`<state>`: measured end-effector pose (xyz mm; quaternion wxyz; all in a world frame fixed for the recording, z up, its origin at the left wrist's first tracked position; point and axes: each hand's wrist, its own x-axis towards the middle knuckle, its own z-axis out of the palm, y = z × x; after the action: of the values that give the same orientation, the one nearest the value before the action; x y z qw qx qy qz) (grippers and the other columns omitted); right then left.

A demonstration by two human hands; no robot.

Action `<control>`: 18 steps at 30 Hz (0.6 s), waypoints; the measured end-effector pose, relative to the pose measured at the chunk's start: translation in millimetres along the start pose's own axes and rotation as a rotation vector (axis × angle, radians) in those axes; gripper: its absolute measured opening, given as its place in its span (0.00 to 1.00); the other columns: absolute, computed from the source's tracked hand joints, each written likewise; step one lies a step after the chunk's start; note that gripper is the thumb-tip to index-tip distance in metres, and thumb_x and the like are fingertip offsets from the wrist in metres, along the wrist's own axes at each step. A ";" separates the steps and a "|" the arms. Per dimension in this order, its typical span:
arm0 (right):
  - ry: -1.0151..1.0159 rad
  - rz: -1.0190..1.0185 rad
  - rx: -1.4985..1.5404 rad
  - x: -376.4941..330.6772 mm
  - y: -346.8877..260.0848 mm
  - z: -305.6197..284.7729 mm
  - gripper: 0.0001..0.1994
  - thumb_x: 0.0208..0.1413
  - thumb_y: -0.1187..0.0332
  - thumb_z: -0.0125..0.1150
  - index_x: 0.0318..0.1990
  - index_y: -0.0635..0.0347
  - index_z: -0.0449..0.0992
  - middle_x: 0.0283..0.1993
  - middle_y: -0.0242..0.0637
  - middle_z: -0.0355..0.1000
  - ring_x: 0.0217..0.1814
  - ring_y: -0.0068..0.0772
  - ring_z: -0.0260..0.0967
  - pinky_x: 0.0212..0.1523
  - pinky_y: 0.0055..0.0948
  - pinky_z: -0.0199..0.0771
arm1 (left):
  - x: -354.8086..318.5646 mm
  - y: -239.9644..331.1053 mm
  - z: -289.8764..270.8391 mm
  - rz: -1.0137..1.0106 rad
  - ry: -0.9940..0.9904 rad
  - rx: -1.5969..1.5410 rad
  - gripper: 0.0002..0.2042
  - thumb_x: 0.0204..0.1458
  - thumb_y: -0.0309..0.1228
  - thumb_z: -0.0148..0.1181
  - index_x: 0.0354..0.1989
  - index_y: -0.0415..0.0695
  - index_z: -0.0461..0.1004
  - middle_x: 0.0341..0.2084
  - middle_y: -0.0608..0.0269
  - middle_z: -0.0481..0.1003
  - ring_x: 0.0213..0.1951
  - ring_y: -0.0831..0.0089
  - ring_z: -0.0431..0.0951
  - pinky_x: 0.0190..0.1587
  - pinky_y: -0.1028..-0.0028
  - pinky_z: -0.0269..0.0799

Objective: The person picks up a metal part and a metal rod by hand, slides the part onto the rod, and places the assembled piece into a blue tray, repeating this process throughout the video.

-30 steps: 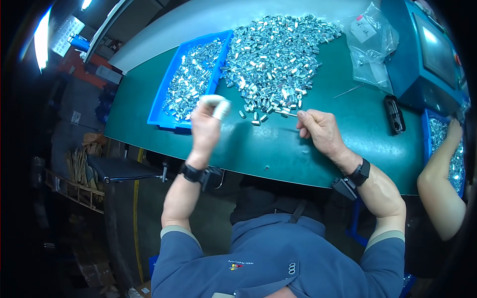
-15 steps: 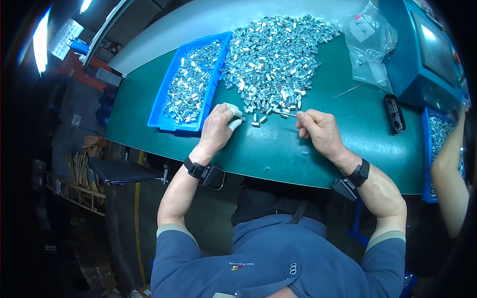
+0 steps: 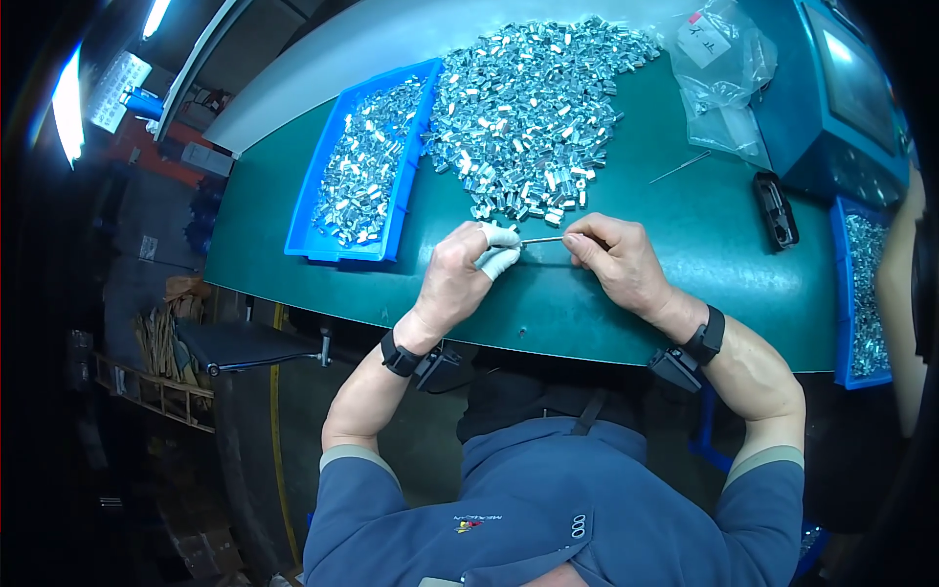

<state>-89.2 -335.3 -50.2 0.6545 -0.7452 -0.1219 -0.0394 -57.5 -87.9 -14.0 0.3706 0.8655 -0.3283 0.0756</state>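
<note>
My left hand [image 3: 458, 276], with white covers on its thumb and index finger, pinches a small metal piece, mostly hidden between the fingertips. From the other side, my right hand [image 3: 622, 266] grips a thin metal rod [image 3: 544, 240] between thumb and fingers. The rod's far end reaches the covered fingertips of the left hand; whether it sits inside the piece I cannot tell. Just beyond both hands spreads a big heap of short shiny metal pieces [image 3: 528, 117] on the green tabletop [image 3: 587, 313].
Left of the heap, a blue tray [image 3: 399, 220] holds many similar pieces. A clear plastic bag [image 3: 724, 73], a thin metal tool [image 3: 680, 167] and a black holder [image 3: 776, 212] lie at right. Behind them stands a teal machine [image 3: 831, 117]. Another person's arm [image 3: 900, 293] is beside a second blue tray [image 3: 843, 293].
My left hand has moved right and slightly nearer, away from the blue tray. My right hand has shifted a little left with the rod, whose end now meets the left fingertips.
</note>
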 end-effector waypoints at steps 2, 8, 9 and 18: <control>0.000 0.001 -0.020 0.4 -1.2 -2.3 0.09 0.66 0.66 0.62 0.40 0.63 0.82 0.26 0.35 0.77 0.27 0.24 0.73 0.29 0.28 0.70 | 0.9 2.5 4.3 -0.068 0.006 -0.026 0.09 0.53 0.22 0.71 0.42 0.41 0.82 0.37 0.58 0.83 0.39 0.65 0.83 0.39 0.69 0.79; -0.035 0.041 -0.066 -0.2 -8.1 -7.0 0.10 0.68 0.67 0.61 0.39 0.64 0.81 0.27 0.31 0.76 0.29 0.18 0.70 0.30 0.24 0.69 | 3.6 6.2 4.0 -0.090 0.018 -0.039 0.09 0.53 0.22 0.71 0.42 0.41 0.82 0.37 0.57 0.83 0.39 0.65 0.83 0.41 0.69 0.78; -0.041 0.044 -0.081 -0.1 -8.3 -7.3 0.10 0.68 0.66 0.61 0.38 0.64 0.81 0.26 0.31 0.76 0.28 0.18 0.70 0.29 0.24 0.69 | 4.1 6.5 3.6 -0.090 0.019 -0.037 0.09 0.53 0.22 0.71 0.42 0.41 0.82 0.37 0.57 0.83 0.39 0.65 0.83 0.41 0.69 0.78; -0.188 0.146 -0.006 -2.2 -3.8 -5.2 0.14 0.70 0.63 0.59 0.34 0.64 0.81 0.23 0.30 0.75 0.24 0.17 0.68 0.27 0.23 0.67 | 10.0 20.1 15.8 0.062 -0.031 -0.081 0.07 0.51 0.21 0.71 0.37 0.41 0.80 0.32 0.59 0.81 0.38 0.59 0.81 0.41 0.64 0.75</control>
<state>-91.7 -340.3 -46.3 0.6391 -0.7543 -0.1282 0.0781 -64.1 -114.2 -9.6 0.3976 0.8402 -0.3637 0.0604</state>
